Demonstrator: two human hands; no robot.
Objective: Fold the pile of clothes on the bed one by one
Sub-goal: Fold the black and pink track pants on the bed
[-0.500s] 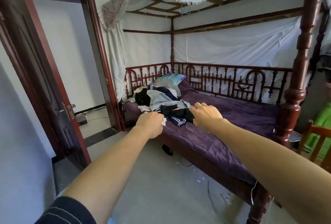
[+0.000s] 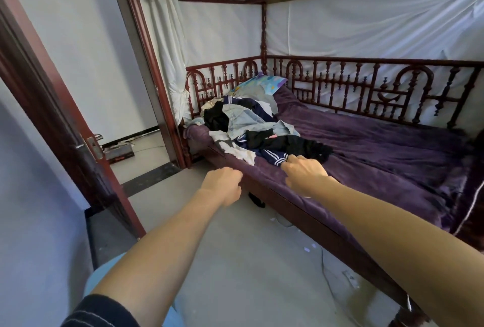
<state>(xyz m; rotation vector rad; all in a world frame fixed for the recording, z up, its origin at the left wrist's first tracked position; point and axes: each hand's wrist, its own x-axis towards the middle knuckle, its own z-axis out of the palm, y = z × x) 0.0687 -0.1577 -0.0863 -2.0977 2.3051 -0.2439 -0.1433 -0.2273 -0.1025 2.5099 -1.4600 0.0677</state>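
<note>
We've folded nothing: pile (image 2: 248, 121) heaped at 11 o'clock; left hand (image 2: 222, 185) curled empty, right hand (image 2: 305, 173) curled at navy garment (image 2: 272, 155), grip unclear

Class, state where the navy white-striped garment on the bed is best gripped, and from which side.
Its striped end, from the bed's near edge: that end lies uncovered at the front of the pile, while black clothes cover the rest.

Just past the fingers of the right hand (image 2: 305, 173), the pile of clothes (image 2: 251, 125) blocks the way. To their right the blanket (image 2: 379, 148) lies flat and open as far as the carved railing (image 2: 366, 85). The bed's wooden side (image 2: 288, 209) stands ahead of the fingers of the left hand (image 2: 222, 185), with open floor (image 2: 248, 261) below them.
</note>
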